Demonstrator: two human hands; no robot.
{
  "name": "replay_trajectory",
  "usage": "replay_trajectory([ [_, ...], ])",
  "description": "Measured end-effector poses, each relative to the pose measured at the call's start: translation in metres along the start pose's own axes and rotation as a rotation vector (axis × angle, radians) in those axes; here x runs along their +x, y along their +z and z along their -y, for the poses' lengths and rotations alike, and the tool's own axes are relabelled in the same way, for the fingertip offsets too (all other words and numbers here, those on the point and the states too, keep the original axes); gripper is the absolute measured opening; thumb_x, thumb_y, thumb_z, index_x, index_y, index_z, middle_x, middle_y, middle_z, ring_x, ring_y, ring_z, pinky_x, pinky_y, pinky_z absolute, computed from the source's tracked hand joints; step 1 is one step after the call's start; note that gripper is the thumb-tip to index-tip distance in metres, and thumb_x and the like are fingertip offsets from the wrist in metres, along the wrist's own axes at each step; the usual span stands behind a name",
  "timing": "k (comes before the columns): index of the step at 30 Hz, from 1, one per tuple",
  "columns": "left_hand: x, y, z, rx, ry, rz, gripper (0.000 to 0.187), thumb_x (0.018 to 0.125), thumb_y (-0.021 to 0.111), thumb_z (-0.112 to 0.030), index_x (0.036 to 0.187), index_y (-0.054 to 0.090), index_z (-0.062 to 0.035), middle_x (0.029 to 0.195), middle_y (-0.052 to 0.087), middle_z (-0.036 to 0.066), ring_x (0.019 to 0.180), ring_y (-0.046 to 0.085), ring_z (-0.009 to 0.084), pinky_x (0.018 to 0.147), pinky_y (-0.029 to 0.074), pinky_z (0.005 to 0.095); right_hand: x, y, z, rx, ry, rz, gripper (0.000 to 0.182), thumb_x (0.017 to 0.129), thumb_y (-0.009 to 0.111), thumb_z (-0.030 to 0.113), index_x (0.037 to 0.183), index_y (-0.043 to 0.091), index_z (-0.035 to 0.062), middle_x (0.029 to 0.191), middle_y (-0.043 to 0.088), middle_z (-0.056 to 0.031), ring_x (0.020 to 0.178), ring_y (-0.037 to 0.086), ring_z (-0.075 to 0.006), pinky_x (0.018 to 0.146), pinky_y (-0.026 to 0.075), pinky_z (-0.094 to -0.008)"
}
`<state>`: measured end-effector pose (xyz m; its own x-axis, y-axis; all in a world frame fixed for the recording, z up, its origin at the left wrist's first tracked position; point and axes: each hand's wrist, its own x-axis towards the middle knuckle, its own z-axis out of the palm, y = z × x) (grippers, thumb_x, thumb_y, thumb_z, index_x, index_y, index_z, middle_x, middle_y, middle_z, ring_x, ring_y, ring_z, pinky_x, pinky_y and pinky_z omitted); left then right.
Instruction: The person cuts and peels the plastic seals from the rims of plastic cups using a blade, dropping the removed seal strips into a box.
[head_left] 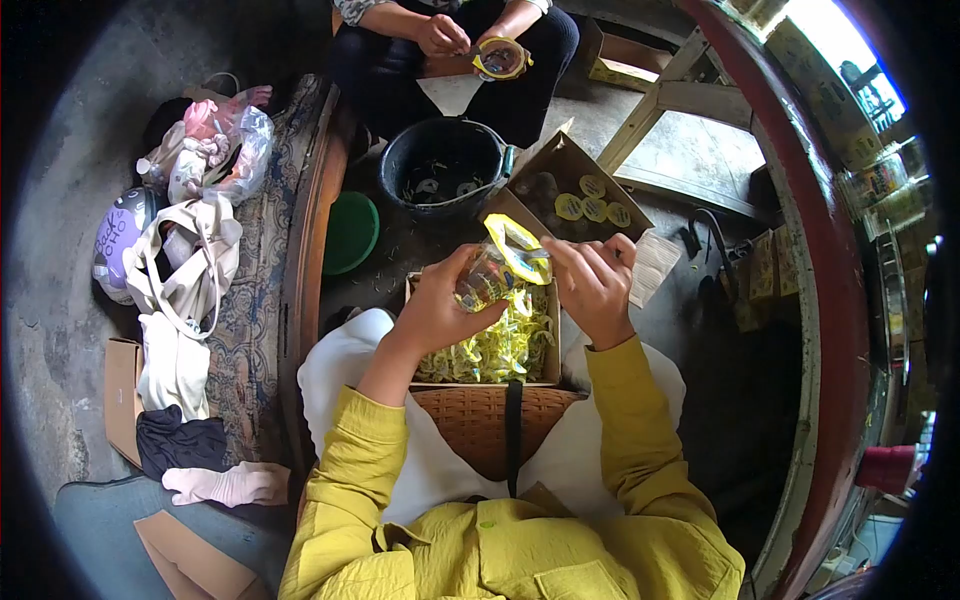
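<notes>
My left hand [445,305] is wrapped around a clear plastic cup [480,282], tilted over my lap. A loose yellow plastic band [518,240] stands up around the cup's mouth. My right hand [592,280] is closed, its thumb and fingertips right at the band's edge; I cannot tell what is pinched there, though a thin greyish shape shows beside the fingertips. Below both hands, a cardboard box [553,345] full of curled yellow strips [490,345] rests between my knees.
Opposite sits a person whose hands [440,37] hold a similar yellow-rimmed cup [502,59]. Between us stand a black bucket [392,160] and a carton [545,160] of yellow-lidded cups [594,210]. A green lid [350,233] lies left; bags [190,260] lie further left. A wooden frame [655,110] stands right.
</notes>
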<state>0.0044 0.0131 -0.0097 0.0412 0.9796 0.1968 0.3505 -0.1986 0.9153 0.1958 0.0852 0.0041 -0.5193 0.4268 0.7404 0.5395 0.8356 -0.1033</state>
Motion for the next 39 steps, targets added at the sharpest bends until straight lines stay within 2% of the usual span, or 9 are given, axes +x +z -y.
replay_trajectory([
  [5,-0.003,-0.001,0.007,-0.019,-0.041,0.034,0.05,0.067,0.072,-0.015,0.109,0.049,-0.0003,0.093,0.062,0.009,0.079,0.057,0.0115,0.072,0.046,0.0268,-0.001,0.005,0.001,0.048,0.028,-0.021,0.042,0.075,0.063,0.002,0.116,0.055,0.0067,0.069,0.059,0.0016,0.059,0.053,-0.0099,0.074,0.032,-0.0271],
  [10,-0.004,0.002,0.018,0.052,0.051,0.002,0.053,0.066,0.072,-0.016,0.111,0.049,-0.0004,0.094,0.061,0.009,0.083,0.058,0.0139,0.075,0.045,0.0284,0.0,0.004,0.001,0.049,0.012,-0.03,0.041,0.075,0.063,0.002,0.115,0.054,0.0053,0.07,0.06,0.0012,0.058,0.054,-0.0095,0.074,0.033,-0.0267],
  [13,-0.006,-0.001,0.003,-0.092,-0.067,0.094,0.055,0.066,0.073,-0.016,0.113,0.048,-0.0006,0.095,0.061,0.01,0.085,0.058,0.0143,0.078,0.045,0.0285,-0.001,0.004,0.0,0.057,0.003,-0.032,0.042,0.075,0.063,0.001,0.116,0.054,0.005,0.072,0.061,0.001,0.059,0.055,-0.0096,0.074,0.034,-0.0269],
  [16,-0.007,0.0,0.006,-0.125,-0.025,0.123,0.054,0.068,0.072,-0.017,0.111,0.046,0.0014,0.088,0.061,0.007,0.077,0.058,0.0109,0.072,0.045,0.0249,-0.002,0.004,-0.002,0.067,0.008,-0.022,0.043,0.074,0.063,0.001,0.116,0.054,0.0052,0.073,0.062,0.0011,0.061,0.056,-0.0097,0.075,0.034,-0.0271],
  [25,-0.009,0.002,0.01,-0.324,-0.09,0.263,0.056,0.069,0.07,-0.011,0.118,0.044,-0.0016,0.102,0.057,0.004,0.09,0.053,0.0084,0.078,0.043,0.0238,-0.003,0.003,0.0,0.093,0.008,-0.034,0.046,0.073,0.063,0.0,0.117,0.053,0.0068,0.076,0.064,0.0012,0.064,0.057,-0.0099,0.076,0.035,-0.0275],
  [31,-0.013,0.003,0.009,-0.584,-0.277,0.357,0.058,0.07,0.07,-0.011,0.121,0.042,-0.0031,0.105,0.055,0.004,0.092,0.054,0.0099,0.08,0.044,0.0257,-0.003,0.002,0.0,0.107,-0.001,-0.033,0.046,0.072,0.063,-0.001,0.117,0.054,0.007,0.075,0.064,0.0012,0.065,0.057,-0.0103,0.076,0.035,-0.0271],
  [37,-0.013,-0.001,0.018,-0.699,-0.353,0.591,0.058,0.071,0.07,-0.013,0.121,0.041,-0.0039,0.1,0.056,0.005,0.09,0.055,0.0117,0.075,0.046,0.0267,-0.002,-0.001,0.003,0.108,-0.016,-0.023,0.048,0.072,0.062,-0.002,0.117,0.053,0.0068,0.076,0.063,0.0015,0.065,0.057,-0.0105,0.077,0.035,-0.0276],
  [39,-0.015,0.007,0.024,-0.764,-0.331,0.564,0.058,0.07,0.069,-0.014,0.12,0.041,-0.0031,0.091,0.056,0.007,0.08,0.055,0.0121,0.07,0.046,0.0272,-0.001,-0.003,0.001,0.107,-0.02,-0.033,0.048,0.072,0.062,-0.002,0.118,0.052,0.0066,0.076,0.063,0.0015,0.065,0.057,-0.0106,0.077,0.035,-0.0278],
])
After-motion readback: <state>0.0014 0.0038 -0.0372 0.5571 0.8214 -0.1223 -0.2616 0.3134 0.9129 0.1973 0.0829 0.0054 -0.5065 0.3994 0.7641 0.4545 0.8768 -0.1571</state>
